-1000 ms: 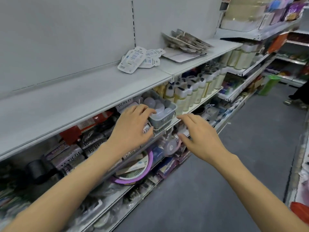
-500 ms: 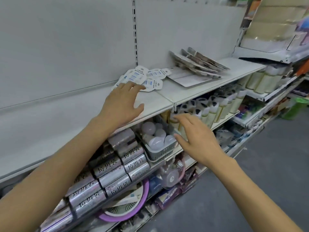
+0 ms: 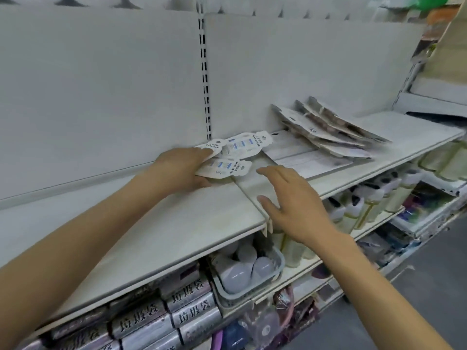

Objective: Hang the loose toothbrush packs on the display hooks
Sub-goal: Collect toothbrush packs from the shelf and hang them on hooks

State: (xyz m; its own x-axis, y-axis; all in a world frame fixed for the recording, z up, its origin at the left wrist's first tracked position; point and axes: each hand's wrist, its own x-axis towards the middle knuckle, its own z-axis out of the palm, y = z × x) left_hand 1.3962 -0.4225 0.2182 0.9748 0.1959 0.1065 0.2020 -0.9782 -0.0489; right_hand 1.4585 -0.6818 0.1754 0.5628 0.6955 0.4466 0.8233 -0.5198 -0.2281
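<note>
Nearest, at the bottom: silver packs (image 3: 192, 317) with printed characters stacked under the shelf (image 3: 151, 236), beside a grey basket (image 3: 252, 284) of white bulbs (image 3: 235, 274). Further right on that lower level, a row of pale bottles (image 3: 358, 208) with white caps.

Above these, both bare forearms reaching up and forward over the white shelf. Right hand (image 3: 290, 200) released, palm down, fingers spread and slightly curled, hovering over the seam between two shelf boards, just short of the packs, holding nothing.

A little further in, left hand (image 3: 184, 168) grasping the toothbrush packs (image 3: 227, 165): fingers laid over the top of the nearest white card, thumb tucked under its lower edge, the card lifted slightly at that side. More white packs with blue print fanned just behind and overlapping, lying flat on the shelf close to the back panel (image 3: 101, 84), near the slotted upright (image 3: 204, 72).

To the right of the packs, flat white sheets (image 3: 310, 157) lying on the shelf, and beyond them a slanted stack of grey carded packs (image 3: 328, 127) leaning against one another.

Farthest, the plain white back panel rising behind everything; its top edge blurred, contents above it not clear. No display hooks discernible in this view.
</note>
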